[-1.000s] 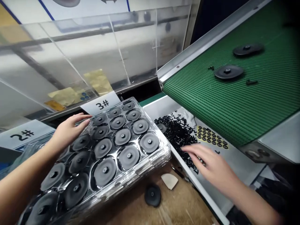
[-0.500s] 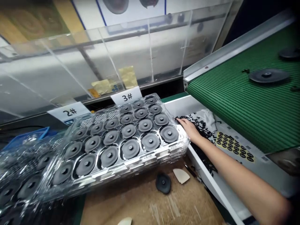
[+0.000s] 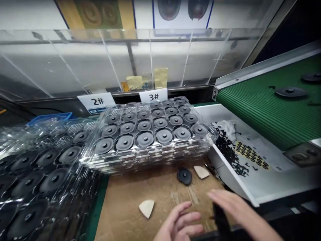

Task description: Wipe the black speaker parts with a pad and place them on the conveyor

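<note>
Low in the view, my left hand (image 3: 182,222) is raised over the brown board (image 3: 120,207), fingers apart and curved, with nothing seen in them. To its right is my right hand (image 3: 232,206), blurred, with a dark object (image 3: 220,217) below its fingers; its grip on that is unclear. Beyond the hands a dark rounded disc (image 3: 184,176) with a centre stud lies on the board, beside a cream wedge (image 3: 201,172). Another cream wedge (image 3: 146,208) lies farther left.
A stack of clear trays (image 3: 150,150) with grey discs stands behind the board; more filled trays (image 3: 55,180) are at left. At right, a white tray (image 3: 265,180) holds small black pieces (image 3: 227,147) and yellow stickers (image 3: 250,154), beside a green conveyor (image 3: 263,110).
My right hand has left the small black pieces and come back over the board. My left hand has come into view. The camera view has shifted, showing more of the left-hand trays.
</note>
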`<state>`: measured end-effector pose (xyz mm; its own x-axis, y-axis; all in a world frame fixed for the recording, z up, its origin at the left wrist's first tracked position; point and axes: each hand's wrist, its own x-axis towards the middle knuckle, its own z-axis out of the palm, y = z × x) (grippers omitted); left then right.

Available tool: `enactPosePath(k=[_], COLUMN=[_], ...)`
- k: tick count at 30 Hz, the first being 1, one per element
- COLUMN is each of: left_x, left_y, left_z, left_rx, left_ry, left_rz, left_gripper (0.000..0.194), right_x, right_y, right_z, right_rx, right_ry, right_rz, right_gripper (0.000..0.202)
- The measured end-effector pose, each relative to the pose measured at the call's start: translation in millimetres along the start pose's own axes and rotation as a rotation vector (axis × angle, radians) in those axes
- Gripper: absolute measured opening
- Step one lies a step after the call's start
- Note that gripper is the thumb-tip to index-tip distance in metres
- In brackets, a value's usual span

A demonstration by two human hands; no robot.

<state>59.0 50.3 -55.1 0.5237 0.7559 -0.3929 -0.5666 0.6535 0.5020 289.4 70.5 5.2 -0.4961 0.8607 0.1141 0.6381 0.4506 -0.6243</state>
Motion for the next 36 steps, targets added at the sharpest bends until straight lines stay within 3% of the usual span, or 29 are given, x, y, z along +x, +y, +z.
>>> enactPosePath(k=[3, 6, 10, 12, 14, 17, 20, 22, 25, 29, 32, 34, 36], left_x=[-11, -43, -91, -111, -127, -143, -154, -160, -162, -155, -151, -150, -150], left_y=[-11, -13, -13, -11, -7, 0, 5, 8, 13, 21, 25, 27, 30], left_z=[-4.6, -24.6, -52.4, -57.7, -59.4, -62.6, -68.6, -72.1, -73.4, -67.6, -62.8, -60.5, -57.3], left_rx=[-0.007, -0.025, -0.108, -0.213, -0.333, -0.456, -0.503, -0.51, -0.501, -0.423, -0.365, -0.347, -0.335], left_ry=[-0.114, -0.018, 0.177, 0.23, 0.263, 0.29, 0.302, 0.317, 0.341, 0.384, 0.42, 0.431, 0.434], left_rz=[0.116, 0.138, 0.181, 0.248, 0.342, 0.443, 0.5, 0.507, 0.505, 0.523, 0.564, 0.587, 0.586], left_gripper=[0.066, 0.064, 0.066, 0.067, 0.064, 0.052, 0.045, 0.043, 0.045, 0.053, 0.047, 0.047, 0.052], right_x=[10, 25, 48, 62, 76, 86, 82, 78, 83, 98, 97, 95, 96], right_y=[-34, -57, -92, -103, -102, -80, -59, -58, -79, -138, -180, -195, -202], right_z=[52, 90, 107, 111, 124, 159, 197, 209, 202, 167, 147, 139, 135], right_rx=[0.114, 0.204, 0.272, 0.249, 0.19, 0.106, 0.104, 0.133, 0.172, 0.24, 0.307, 0.324, 0.322], right_ry=[-0.04, -0.087, -0.325, -0.404, -0.345, -0.159, -0.116, -0.123, -0.129, -0.093, -0.054, -0.146, -0.294], right_rz=[-0.068, -0.098, -0.24, -0.229, -0.109, 0.068, 0.06, 0.014, -0.021, -0.032, -0.258, -0.35, -0.336], right_gripper=[0.054, 0.054, 0.079, 0.087, 0.079, 0.046, 0.031, 0.026, 0.021, 0.022, 0.027, 0.026, 0.023])
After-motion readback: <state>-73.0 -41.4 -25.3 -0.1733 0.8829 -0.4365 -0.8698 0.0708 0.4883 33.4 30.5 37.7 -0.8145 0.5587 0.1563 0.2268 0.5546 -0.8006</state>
